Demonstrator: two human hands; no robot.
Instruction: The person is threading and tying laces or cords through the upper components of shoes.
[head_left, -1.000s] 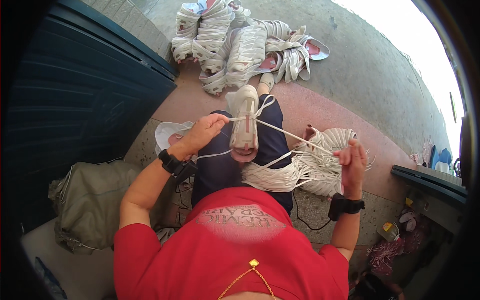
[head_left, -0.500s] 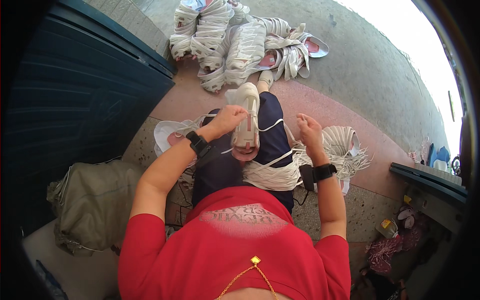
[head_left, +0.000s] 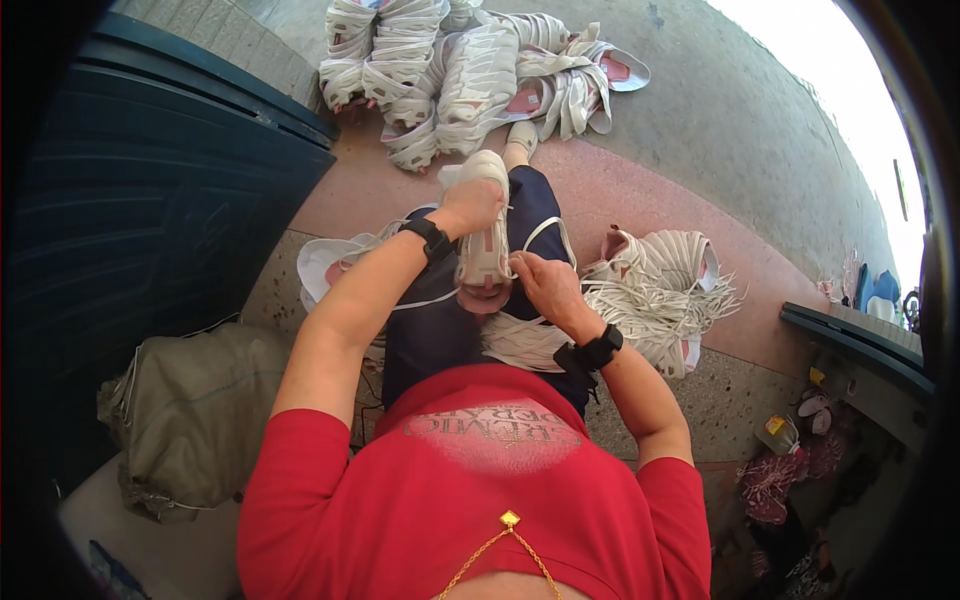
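Note:
A white and pink shoe (head_left: pixel 484 262) lies lengthwise on my lap, toe pointing away from me. My left hand (head_left: pixel 472 205) is closed over its front part, the fingertips hidden. At the right edge of the opening, my right hand (head_left: pixel 550 288) has thumb and forefinger pinched together, seemingly on a white shoelace (head_left: pixel 566 236) that loops over my right thigh. What exactly sits between those fingertips is too small to make out. A bundle of loose white laces (head_left: pixel 520 342) rests across my right thigh.
Ahead on the floor is a heap of nested white shoes (head_left: pixel 478 85). More shoes (head_left: pixel 668 258) with tangled laces lie to my right, and a white shoe part (head_left: pixel 320 266) to my left. A stuffed olive sack (head_left: pixel 205 410) stands beside a dark blue door (head_left: pixel 170 190).
My right hand has come in from the right, down to the shoe's edge. My left hand has moved forward, closing over the shoe's front part.

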